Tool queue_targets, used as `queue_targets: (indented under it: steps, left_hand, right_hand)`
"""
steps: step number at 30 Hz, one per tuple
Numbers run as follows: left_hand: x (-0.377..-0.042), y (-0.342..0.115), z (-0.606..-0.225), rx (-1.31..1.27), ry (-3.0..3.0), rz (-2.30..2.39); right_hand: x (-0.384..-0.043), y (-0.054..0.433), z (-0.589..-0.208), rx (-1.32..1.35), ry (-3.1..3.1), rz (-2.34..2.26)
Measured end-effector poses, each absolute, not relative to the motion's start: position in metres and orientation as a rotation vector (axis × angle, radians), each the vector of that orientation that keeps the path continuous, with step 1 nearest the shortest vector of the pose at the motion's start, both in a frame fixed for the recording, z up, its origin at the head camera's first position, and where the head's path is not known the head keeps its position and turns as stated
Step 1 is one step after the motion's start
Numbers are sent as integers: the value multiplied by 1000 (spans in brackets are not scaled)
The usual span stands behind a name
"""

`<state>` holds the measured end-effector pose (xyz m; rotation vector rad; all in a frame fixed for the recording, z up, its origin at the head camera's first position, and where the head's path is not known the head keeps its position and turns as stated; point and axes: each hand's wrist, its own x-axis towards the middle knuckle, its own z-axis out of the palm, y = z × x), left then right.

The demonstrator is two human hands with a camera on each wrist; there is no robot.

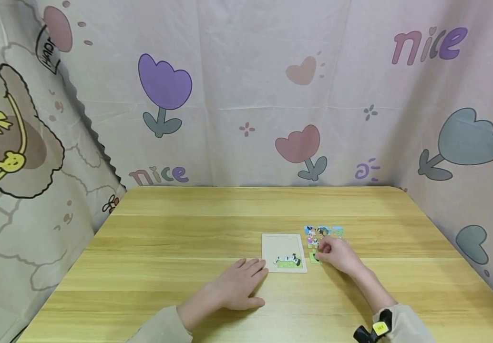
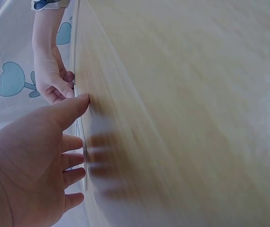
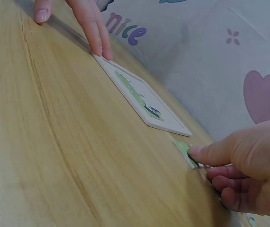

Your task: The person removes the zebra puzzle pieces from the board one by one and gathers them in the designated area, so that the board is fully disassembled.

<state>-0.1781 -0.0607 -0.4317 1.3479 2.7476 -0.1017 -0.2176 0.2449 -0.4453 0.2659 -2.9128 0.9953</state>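
Observation:
A white jigsaw tray point(image 1: 278, 244) lies on the table, with joined pieces point(image 1: 289, 263) showing green ground and a black-and-white striped animal along its lower right. My left hand point(image 1: 239, 286) rests at the tray's lower left corner, its fingers fairly straight and fingertips on the rim. Just right of the tray, my right hand point(image 1: 336, 255) pinches a green puzzle piece point(image 3: 182, 147), thumb on top and other fingers curled. That piece is close over the wood, partly covered by the thumb. Behind the right hand lie several loose picture pieces point(image 1: 323, 231), some hidden by it.
The wooden table point(image 1: 165, 247) reaches back to a printed curtain point(image 1: 238, 85) that also hangs along both sides. A black strap with a yellow-labelled device point(image 1: 379, 327) sits on the right wrist.

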Motion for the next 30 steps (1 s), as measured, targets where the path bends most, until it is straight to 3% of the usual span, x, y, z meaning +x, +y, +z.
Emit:
queue_targets:
  steps: [11, 30]
  left_hand:
    - [-179, -60, -433, 1354, 2754, -99]
    - [-178, -53, -430, 1377, 2722, -109]
  right_hand:
    - [-219, 243, -441, 234, -2911, 1049]
    - [-223, 187, -439, 668, -2877, 1342]
